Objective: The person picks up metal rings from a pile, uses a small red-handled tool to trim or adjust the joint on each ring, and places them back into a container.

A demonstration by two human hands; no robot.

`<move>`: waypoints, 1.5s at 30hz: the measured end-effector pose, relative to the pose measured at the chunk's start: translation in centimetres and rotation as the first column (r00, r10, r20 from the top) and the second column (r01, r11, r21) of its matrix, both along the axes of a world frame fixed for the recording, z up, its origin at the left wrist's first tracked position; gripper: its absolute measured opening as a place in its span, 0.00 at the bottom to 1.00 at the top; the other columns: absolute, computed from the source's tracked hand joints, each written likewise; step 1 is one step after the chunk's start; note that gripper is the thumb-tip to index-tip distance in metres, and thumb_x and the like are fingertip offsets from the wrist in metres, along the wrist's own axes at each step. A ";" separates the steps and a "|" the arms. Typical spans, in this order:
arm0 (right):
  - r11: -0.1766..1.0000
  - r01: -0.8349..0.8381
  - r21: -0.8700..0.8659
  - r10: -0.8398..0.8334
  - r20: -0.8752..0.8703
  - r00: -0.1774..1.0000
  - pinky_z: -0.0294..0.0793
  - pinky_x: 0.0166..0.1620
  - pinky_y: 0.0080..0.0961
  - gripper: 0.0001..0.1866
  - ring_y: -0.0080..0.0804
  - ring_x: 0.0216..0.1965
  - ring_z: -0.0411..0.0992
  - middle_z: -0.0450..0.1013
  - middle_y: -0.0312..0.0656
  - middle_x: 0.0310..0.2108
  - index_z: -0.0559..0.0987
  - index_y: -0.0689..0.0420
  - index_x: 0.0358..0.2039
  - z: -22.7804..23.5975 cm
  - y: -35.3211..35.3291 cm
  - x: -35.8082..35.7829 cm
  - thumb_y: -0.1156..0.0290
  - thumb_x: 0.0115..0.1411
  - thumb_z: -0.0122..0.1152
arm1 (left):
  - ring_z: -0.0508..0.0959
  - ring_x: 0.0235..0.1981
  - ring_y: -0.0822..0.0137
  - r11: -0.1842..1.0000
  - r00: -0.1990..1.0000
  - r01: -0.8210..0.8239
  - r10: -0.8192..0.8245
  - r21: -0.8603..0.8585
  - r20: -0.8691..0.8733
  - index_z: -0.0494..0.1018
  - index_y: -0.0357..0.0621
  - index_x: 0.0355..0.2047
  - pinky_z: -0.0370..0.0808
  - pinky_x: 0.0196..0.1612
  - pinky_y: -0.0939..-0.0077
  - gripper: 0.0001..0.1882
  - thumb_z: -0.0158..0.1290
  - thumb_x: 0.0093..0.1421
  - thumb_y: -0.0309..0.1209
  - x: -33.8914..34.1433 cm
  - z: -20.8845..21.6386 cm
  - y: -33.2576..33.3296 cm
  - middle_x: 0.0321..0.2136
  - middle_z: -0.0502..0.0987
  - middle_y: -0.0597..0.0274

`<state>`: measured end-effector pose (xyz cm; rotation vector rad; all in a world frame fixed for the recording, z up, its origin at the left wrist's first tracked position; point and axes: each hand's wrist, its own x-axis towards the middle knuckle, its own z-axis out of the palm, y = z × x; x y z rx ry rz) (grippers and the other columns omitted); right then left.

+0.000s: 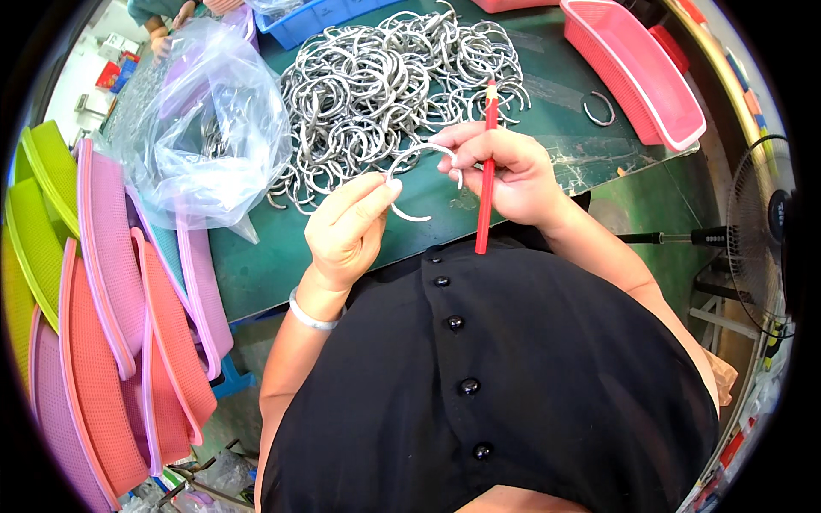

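A silvery open metal ring [412, 218], shaped like a C, is held up between my two hands above the table's near edge. My left hand [346, 229] pinches its left side between thumb and fingertips. On the opposite side, my right hand [511, 175] grips the ring near one end. A red pencil [486, 209] is also tucked in my right hand, standing nearly upright with its pale tip pointing away from me. Just beyond my hands spreads a large heap of similar metal rings [359, 85].
The green table [256, 274] carries a clear plastic bag [214, 128] at left, a blue crate [321, 21] behind, and a pink basket [633, 77] with one loose ring [599, 109] nearby. Stacked coloured baskets [103, 359] crowd the left; a fan [757, 231] stands right. Another person's hand [161, 43] shows far left.
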<state>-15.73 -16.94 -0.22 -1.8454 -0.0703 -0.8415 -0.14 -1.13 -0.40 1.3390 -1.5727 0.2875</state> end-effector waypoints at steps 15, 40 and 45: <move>0.962 0.152 -0.225 -0.157 -0.003 0.988 0.72 0.33 0.21 0.11 0.29 0.29 0.73 0.73 0.42 0.31 0.74 0.62 0.32 2.1 0.5 0.5 0.84 0.47 0.62 | 0.79 0.33 0.64 0.913 0.406 0.405 -0.143 0.037 -0.903 0.71 0.32 0.43 0.76 0.38 0.73 0.13 0.50 0.57 0.20 -0.9 -2.0 0.2 0.32 0.78 0.54; 0.993 -0.032 0.112 0.049 -0.156 0.987 0.71 0.34 0.15 0.11 0.19 0.31 0.71 0.73 0.37 0.29 0.74 0.62 0.38 4.8 2.3 2.5 0.82 0.52 0.60 | 0.76 0.25 0.63 0.612 -0.530 0.678 0.021 -0.408 -0.848 0.73 0.34 0.33 0.76 0.31 0.73 0.11 0.51 0.58 0.32 -1.1 -2.2 -1.1 0.25 0.76 0.55; 0.993 -0.031 0.113 0.051 -0.178 0.983 0.71 0.34 0.15 0.11 0.19 0.30 0.71 0.73 0.37 0.28 0.74 0.62 0.38 4.9 2.2 2.4 0.82 0.52 0.59 | 0.77 0.26 0.63 0.568 -0.548 0.685 -0.010 -0.456 -0.836 0.72 0.35 0.35 0.76 0.32 0.73 0.11 0.50 0.59 0.32 -1.1 -2.6 -1.3 0.27 0.76 0.55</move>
